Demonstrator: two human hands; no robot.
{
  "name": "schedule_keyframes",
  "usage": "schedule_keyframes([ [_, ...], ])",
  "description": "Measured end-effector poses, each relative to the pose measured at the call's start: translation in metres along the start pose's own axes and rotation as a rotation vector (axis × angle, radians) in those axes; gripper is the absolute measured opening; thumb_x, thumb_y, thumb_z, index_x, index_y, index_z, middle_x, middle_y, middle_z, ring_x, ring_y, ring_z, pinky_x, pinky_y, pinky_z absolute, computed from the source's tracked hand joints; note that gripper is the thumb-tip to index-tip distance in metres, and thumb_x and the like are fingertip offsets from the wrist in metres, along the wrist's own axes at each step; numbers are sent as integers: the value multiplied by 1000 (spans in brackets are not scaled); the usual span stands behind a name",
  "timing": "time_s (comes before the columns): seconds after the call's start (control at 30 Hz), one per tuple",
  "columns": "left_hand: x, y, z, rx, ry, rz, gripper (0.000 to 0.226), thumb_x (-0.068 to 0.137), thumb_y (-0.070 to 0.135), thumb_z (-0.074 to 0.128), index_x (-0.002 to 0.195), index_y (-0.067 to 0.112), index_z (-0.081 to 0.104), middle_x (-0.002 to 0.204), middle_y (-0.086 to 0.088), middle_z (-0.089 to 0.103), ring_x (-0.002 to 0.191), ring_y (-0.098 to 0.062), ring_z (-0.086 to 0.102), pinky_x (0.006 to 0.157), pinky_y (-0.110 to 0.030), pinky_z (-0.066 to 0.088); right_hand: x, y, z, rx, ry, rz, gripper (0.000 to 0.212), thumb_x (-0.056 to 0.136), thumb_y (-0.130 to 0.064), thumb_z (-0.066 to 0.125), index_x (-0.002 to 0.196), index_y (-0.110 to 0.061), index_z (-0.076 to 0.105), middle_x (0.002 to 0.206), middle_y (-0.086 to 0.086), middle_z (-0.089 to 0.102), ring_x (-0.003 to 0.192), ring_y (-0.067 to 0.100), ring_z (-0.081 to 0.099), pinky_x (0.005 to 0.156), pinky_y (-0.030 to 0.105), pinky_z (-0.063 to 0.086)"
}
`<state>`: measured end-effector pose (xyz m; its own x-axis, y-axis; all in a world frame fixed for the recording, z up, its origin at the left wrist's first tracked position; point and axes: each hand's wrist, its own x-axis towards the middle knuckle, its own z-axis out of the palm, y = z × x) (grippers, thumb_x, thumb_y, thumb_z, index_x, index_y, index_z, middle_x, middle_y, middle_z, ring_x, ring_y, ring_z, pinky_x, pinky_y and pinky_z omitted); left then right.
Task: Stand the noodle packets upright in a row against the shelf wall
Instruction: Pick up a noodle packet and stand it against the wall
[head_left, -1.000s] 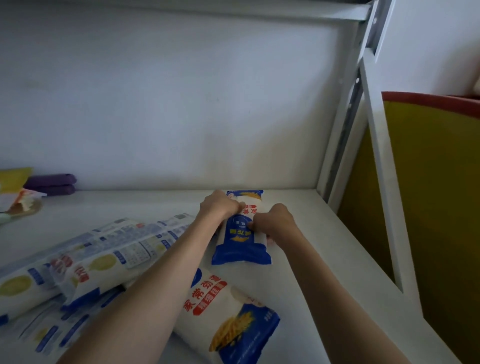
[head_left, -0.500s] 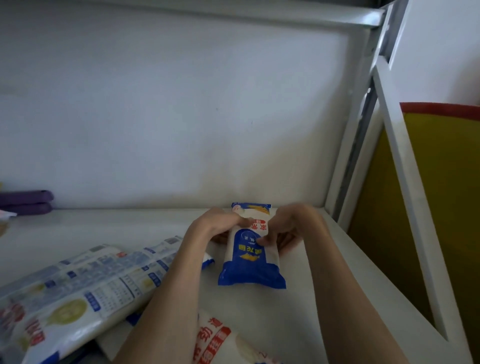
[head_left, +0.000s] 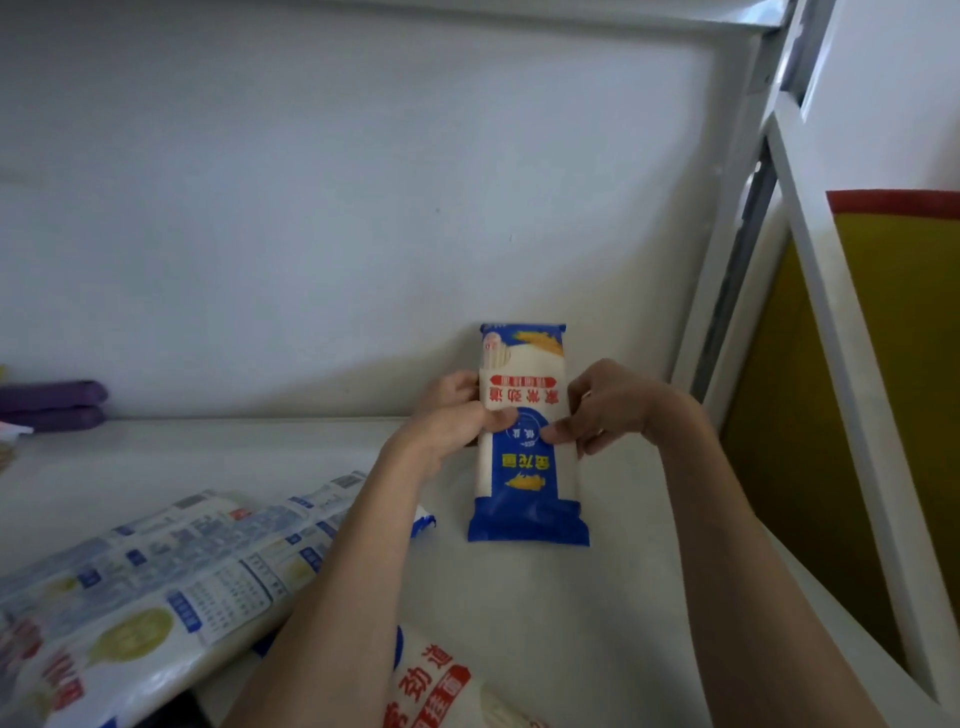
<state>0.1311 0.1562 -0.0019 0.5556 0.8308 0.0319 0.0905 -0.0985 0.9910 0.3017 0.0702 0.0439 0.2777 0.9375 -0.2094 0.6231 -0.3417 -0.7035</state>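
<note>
A blue and white noodle packet (head_left: 525, 483) stands nearly upright, its print upside down, its top edge close to the white back wall (head_left: 322, 218) and its blue lower end on the shelf board (head_left: 597, 613). My left hand (head_left: 457, 415) grips its left side and my right hand (head_left: 602, 405) its right side, thumbs on the front. Several more packets (head_left: 171, 587) lie flat at the lower left, and one packet (head_left: 441, 686) lies under my left forearm.
A white metal shelf upright (head_left: 727, 270) rises just right of the held packet. Beyond it a yellow panel with a red top edge (head_left: 898, 322) fills the right. Purple flat items (head_left: 52, 405) sit at the far left against the wall.
Both hands have tipped the packet up from lying flat on the shelf to nearly upright near the back wall. The camera view has shifted closer and upward.
</note>
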Motion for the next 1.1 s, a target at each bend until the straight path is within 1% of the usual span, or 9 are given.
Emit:
schedule_keyframes([
  [0.1, 1, -1, 7, -66, 88, 172, 45, 78, 11, 79, 115, 22, 56, 109, 7, 70, 95, -10, 70, 70, -29, 59, 4, -4, -1, 28, 151, -65, 20, 76, -17, 79, 88, -16, 63, 89, -1, 69, 76, 15, 70, 65, 28, 59],
  [0.23, 6, -6, 13, -123, 115, 336, 52, 83, 13, 75, 129, 24, 54, 115, 8, 69, 106, -13, 68, 74, -31, 61, 12, -2, 4, 100, 311, -138, 28, 77, -16, 79, 99, -15, 62, 93, -2, 66, 78, 15, 69, 69, 31, 60],
  [0.33, 10, -12, 16, -64, 36, 357, 72, 86, 12, 72, 147, 31, 39, 123, 9, 67, 109, -9, 66, 79, -33, 61, 16, 3, 11, 165, 421, -184, 27, 78, -15, 78, 100, -16, 62, 97, -2, 66, 85, 19, 69, 73, 36, 61],
  [0.4, 13, -18, 18, 34, -3, 300, 86, 85, 7, 73, 151, 39, 28, 128, 9, 63, 112, -10, 64, 84, -36, 60, 20, 6, 17, 202, 486, -207, 25, 77, -12, 79, 97, -16, 64, 98, -1, 69, 89, 19, 69, 77, 40, 61],
  [0.5, 15, -27, 17, 157, 24, 146, 79, 81, 9, 77, 145, 33, 38, 125, 3, 65, 112, -17, 64, 88, -43, 58, 28, 10, 24, 254, 560, -210, 29, 77, -12, 79, 103, -16, 67, 99, -4, 68, 91, 17, 66, 80, 43, 60],
  [0.63, 18, -39, 21, 394, 129, 67, 55, 73, 15, 84, 122, 16, 59, 117, -3, 71, 99, -18, 68, 87, -36, 57, 36, 15, 30, 329, 646, -200, 31, 78, -16, 79, 106, -18, 67, 107, -1, 71, 98, 19, 67, 83, 48, 59],
  [0.77, 30, -37, 35, 378, 288, 40, 51, 72, 15, 84, 117, 14, 62, 113, -4, 70, 99, -21, 67, 84, -35, 56, 44, 17, 34, 351, 718, -199, 22, 78, -20, 78, 95, -16, 64, 110, 4, 71, 98, 22, 68, 81, 49, 59],
  [0.97, 40, -39, 48, 343, 400, 65, 43, 72, 13, 83, 112, 12, 67, 112, -7, 72, 97, -23, 68, 77, -33, 53, 50, 20, 34, 288, 726, -196, 36, 89, -14, 67, 124, -14, 59, 117, 6, 66, 103, 21, 64, 72, 33, 57],
  [1.1, 43, -40, 44, 311, 470, 68, 47, 64, 17, 89, 103, 12, 64, 104, -6, 73, 88, -20, 67, 71, -31, 51, 56, 31, 42, 245, 625, -20, 29, 87, -19, 69, 113, -9, 60, 112, 8, 67, 95, 23, 65, 71, 35, 57],
])
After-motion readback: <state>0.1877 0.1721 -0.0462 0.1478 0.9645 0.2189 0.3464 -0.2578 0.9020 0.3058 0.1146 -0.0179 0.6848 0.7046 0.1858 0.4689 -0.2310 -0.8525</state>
